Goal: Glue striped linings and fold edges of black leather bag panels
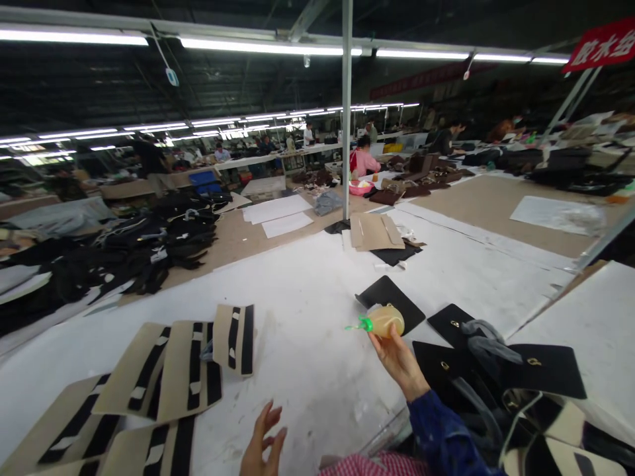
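My right hand [397,360] is closed round a squeeze bottle [387,321] of yellowish liquid with a green nozzle cap. The bottle lies sideways in the grip, its nozzle pointing left, above the white tabletop [307,317]. Partly behind it is a black panel [404,301]. Low in the middle, my left hand [264,443] is held over the table's near edge with fingers apart and nothing in them. To its left lie several beige panels with black strips [186,370], overlapping one another; the nearest single one [235,338] sits at the row's right end.
Black panels with gold clasps [538,362] are piled at the right. A metal post [346,112] rises beyond the table, near stacked brown cardboard pieces [377,231]. Black goods [169,231] heap at far left. A person in pink [366,160] sits further back.
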Action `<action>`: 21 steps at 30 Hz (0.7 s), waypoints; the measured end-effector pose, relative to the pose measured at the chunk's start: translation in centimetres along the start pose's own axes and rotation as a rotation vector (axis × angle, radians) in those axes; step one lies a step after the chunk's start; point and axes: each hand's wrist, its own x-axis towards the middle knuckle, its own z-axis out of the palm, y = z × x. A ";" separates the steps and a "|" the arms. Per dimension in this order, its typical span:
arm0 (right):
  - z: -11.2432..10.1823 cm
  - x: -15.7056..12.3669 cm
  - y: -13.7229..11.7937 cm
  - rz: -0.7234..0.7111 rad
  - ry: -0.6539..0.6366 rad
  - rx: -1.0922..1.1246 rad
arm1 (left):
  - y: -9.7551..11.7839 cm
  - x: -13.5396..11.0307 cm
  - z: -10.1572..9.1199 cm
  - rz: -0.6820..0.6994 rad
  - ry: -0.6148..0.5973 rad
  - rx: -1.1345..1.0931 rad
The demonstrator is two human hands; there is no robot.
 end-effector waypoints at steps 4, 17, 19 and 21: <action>7.0 -1.7 -0.8 0.032 -0.137 0.077 | 0.2 2.3 2.8 0.307 -0.117 0.172; 19.3 -9.9 0.3 0.430 -0.404 0.363 | 7.3 7.5 2.1 0.866 0.536 0.453; 20.3 -9.5 0.8 0.439 -0.444 0.395 | 8.7 8.6 0.7 0.995 0.477 0.476; 21.0 -8.7 1.1 0.421 -0.470 0.384 | 9.3 9.5 -0.2 1.053 0.294 0.432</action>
